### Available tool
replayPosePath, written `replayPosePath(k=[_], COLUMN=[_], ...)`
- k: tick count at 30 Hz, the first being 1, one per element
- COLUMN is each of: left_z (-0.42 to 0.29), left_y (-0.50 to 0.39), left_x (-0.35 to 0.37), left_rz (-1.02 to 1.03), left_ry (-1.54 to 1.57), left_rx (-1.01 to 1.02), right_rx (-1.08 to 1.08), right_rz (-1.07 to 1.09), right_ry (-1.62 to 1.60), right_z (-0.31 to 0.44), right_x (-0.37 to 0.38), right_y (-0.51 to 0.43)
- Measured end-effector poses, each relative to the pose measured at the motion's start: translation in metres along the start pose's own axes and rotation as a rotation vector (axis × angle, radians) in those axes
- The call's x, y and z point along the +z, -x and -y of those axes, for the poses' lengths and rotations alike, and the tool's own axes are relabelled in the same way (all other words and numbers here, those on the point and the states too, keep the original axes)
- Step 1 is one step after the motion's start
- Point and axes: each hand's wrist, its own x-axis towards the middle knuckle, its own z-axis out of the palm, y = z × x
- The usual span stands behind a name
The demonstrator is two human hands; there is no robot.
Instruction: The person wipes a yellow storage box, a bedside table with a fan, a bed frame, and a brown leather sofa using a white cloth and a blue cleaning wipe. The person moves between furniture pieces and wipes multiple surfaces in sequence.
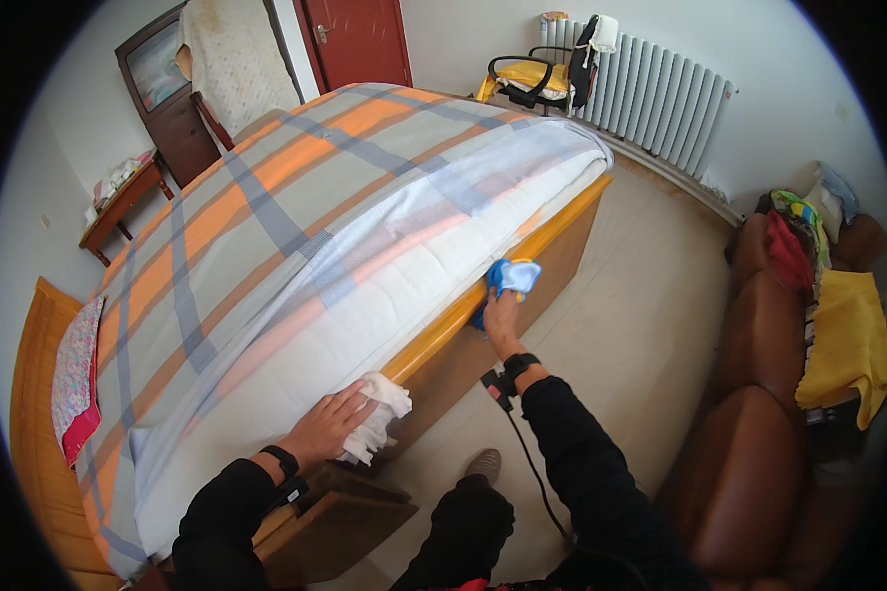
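My left hand [330,425] presses a crumpled white cloth [378,414] against the edge of the bed, its fingers spread over the cloth. Farther along the same wooden side rail [436,336], my right hand [503,318] grips a blue cloth [516,276] with white and yellow parts, touching the rail. The white mattress [384,295] lies just inside the rail, its checked orange, grey and blue sheet [266,170] folded back along this side. Black straps with small devices are on both wrists, and a cable hangs from the right one.
An opened wooden drawer or panel [332,532] juts out below my left hand. A brown leather sofa [754,443] with a yellow cloth [846,340] stands at the right. Beyond the bed are an office chair [539,74], a white radiator [650,96] and a red door [355,41].
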Motion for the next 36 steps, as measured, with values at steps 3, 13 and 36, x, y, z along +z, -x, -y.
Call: replayPosePath(k=[3, 13, 36], left_z=[0.002, 0.005, 0.0], left_y=[0.001, 0.004, -0.007], left_x=[0.003, 0.012, 0.006], left_rz=[0.011, 0.001, 0.128], left_ry=[-0.024, -0.058, -0.021], left_rx=[0.006, 0.006, -0.062], right_rx=[0.033, 0.109, 0.059], right_rz=[0.05, 0.399, -0.19], right_ry=[0.054, 0.161, 0.004], right_z=[0.021, 0.086, -0.06], right_x=[0.009, 0.046, 0.047], right_y=[0.037, 0.149, 0.041])
